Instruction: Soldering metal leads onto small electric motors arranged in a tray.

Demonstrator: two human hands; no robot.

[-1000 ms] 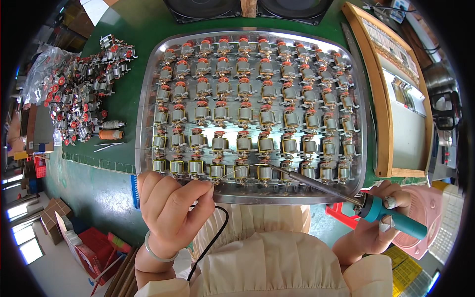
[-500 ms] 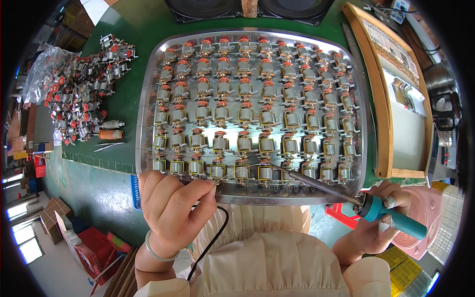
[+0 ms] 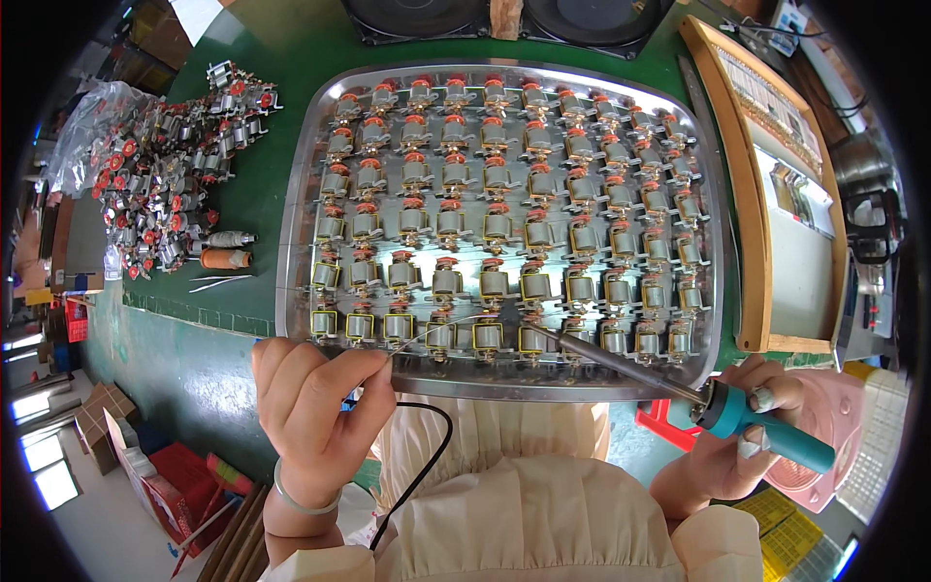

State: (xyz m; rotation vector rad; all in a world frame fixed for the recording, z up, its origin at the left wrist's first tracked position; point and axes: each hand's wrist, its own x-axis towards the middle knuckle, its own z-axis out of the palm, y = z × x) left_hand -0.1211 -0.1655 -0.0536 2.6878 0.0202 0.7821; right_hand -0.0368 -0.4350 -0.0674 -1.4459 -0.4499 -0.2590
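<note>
My right hand grips a soldering iron by its teal handle, with cloth or tape wrapped on some fingertips. The iron's long shaft slants left over the metal tray, its tip by the front row of parts. Between thumb and forefinger, my left hand pinches a thin solder wire, which curves right over the front row. Rows of small coil-wound metal parts with red discs fill the tray. Whether tip or wire touches a part, I cannot tell.
A heap of similar parts lies on the green table at left, beside an orange spool. At right stands a wooden-framed box. Two black speakers sit behind the tray. A black cable loops near my lap.
My left hand has shifted left with the solder wire. The iron's tip has moved slightly left along the front row. The tray sits a little farther right in view.
</note>
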